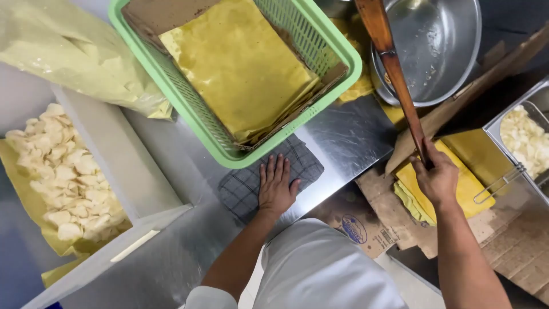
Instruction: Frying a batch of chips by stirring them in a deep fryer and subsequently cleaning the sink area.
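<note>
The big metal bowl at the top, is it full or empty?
Nearly empty. The metal bowl shows its bare shiny inside, with only a few small crumbs and smears. The wooden paddle held by the right hand crosses its rim.

Bare steel counter (349, 137) passable, green basket (343, 63) blocking, perhaps steel bowl (440, 46)

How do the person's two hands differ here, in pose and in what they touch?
The left hand lies flat, fingers spread, on a dark checked cloth on the steel table; the right hand is closed around a long wooden handle. The left rests palm down near the green basket; the right is raised over yellow sheets and cardboard. Both are bare.
</note>
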